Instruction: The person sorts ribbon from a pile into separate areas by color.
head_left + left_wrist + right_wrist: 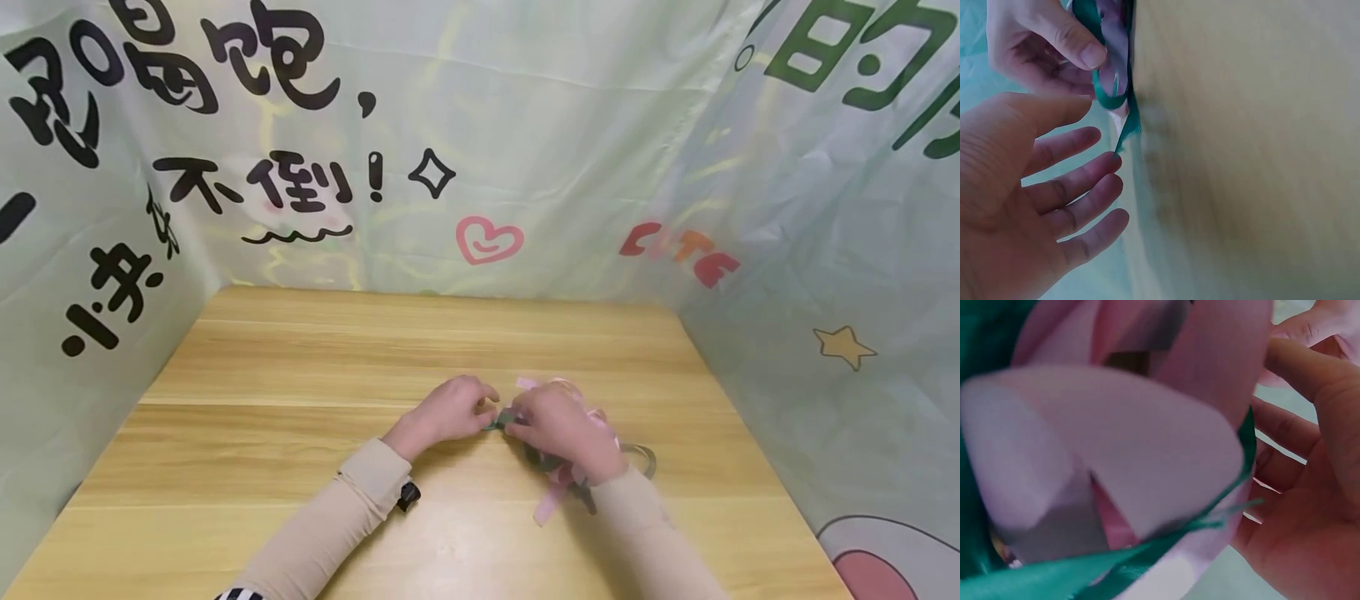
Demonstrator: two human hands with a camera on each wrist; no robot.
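A bundle of looped pink ribbon (pixel 549 505) and green ribbon (pixel 498 422) lies on the table, partly covered by my right hand (pixel 561 423). That hand pinches the bundle's left side, thumb on the ribbon in the left wrist view. Just left of it is my left hand (pixel 456 408), fingers apart and loosely bent. A frayed green ribbon end (pixel 1127 132) hangs down to one of its fingertips. Wide pink loops (pixel 1141 419) fill much of the right wrist view, with a green strip (pixel 1041 578) running beneath them.
The wooden table (pixel 285 458) extends around both hands. Printed cloth (pixel 570 150) stands up behind it and at both sides. A small black device (pixel 408 496) sits at the left wrist cuff. A greyish-green loop (pixel 647 457) sticks out right of the bundle.
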